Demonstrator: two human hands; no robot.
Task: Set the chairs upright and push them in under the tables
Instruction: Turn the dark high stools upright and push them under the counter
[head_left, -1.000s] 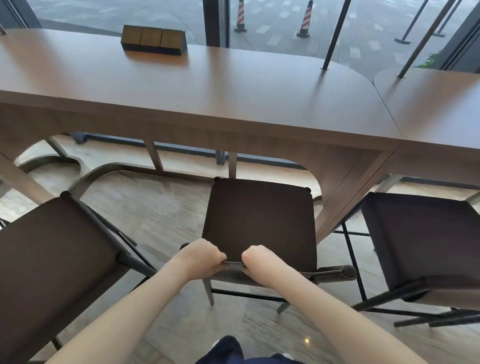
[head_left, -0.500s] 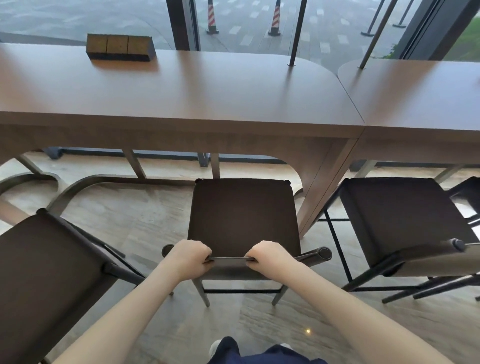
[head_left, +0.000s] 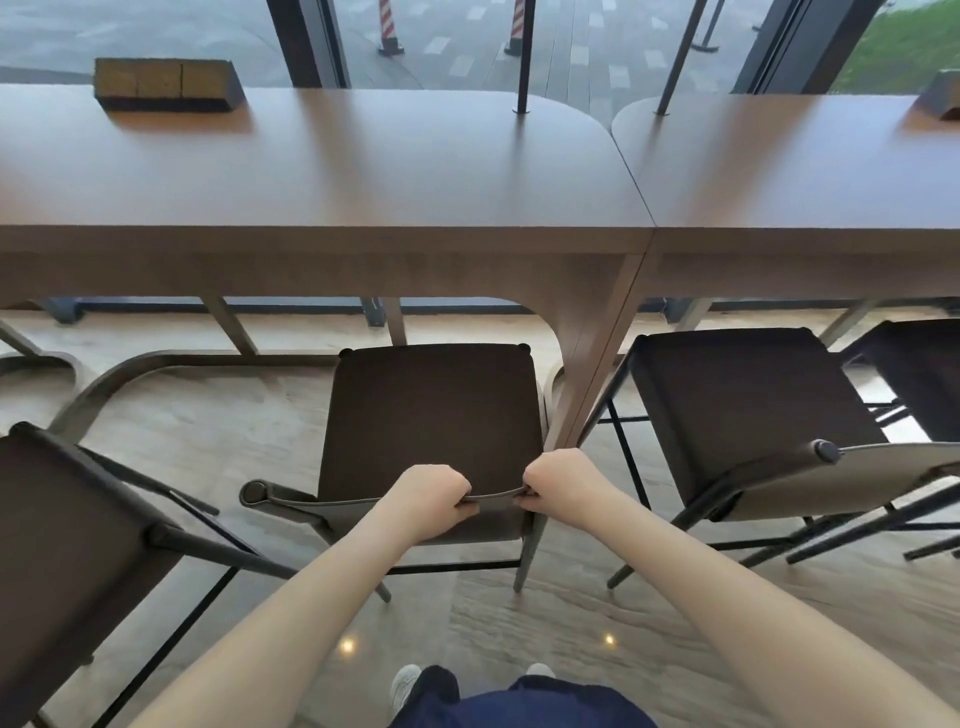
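The middle chair (head_left: 431, 415) is seen upright on the wooden floor (head_left: 197, 436), its dark seat facing up and its front edge close to the near edge of the left table (head_left: 322, 171); the seat is not yet under the tabletop. The low curved backrest (head_left: 291, 506) is gripped by both hands. The left hand (head_left: 431, 499) is curled over the top rim of the backrest, knuckles up. The right hand (head_left: 563, 486) is curled round the same rim just beside it, near the table leg (head_left: 592, 374) that stands between the two tables. A short stretch of rim is visible between the two fists.

A second chair (head_left: 78, 540) is noted at the lower left, upright, angled and well back from the table. A third chair (head_left: 748, 410) is noted on the right, upright, before the right table (head_left: 795, 171). A dark block with three tan panels (head_left: 166, 85) is recorded on the far side of the left table, by the window. Two thin black poles (head_left: 524, 57) are set into the tabletops near the seam.
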